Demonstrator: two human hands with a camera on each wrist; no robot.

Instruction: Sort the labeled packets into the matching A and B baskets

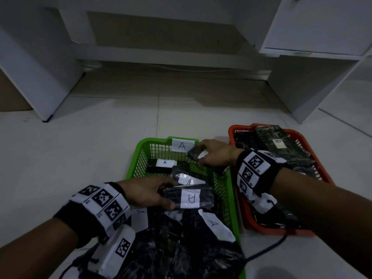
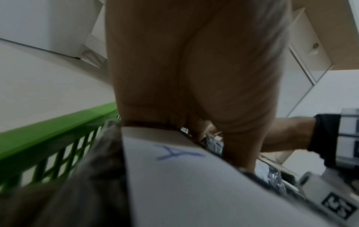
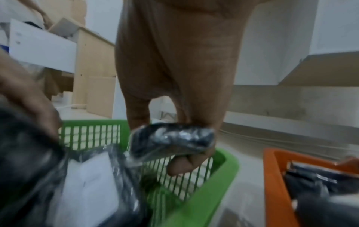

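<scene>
— While both hands work over the green basket point(image 1: 225, 190), what do they hold?
— Left hand point(image 1: 145, 193) grips an A-labeled packet point(image 1: 191, 198) inside it; right hand point(image 1: 216, 153) pinches a dark packet point(image 1: 196, 153) above its far rim; orange basket point(image 1: 249, 220) just beside.

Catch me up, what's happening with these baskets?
A person is sorting black plastic-wrapped packets on the floor. The left hand grips a packet labeled A over the green A basket, which already holds several A packets. The right hand holds another packet at that basket's far rim; its label can't be read. The orange basket holds B packets.
</scene>
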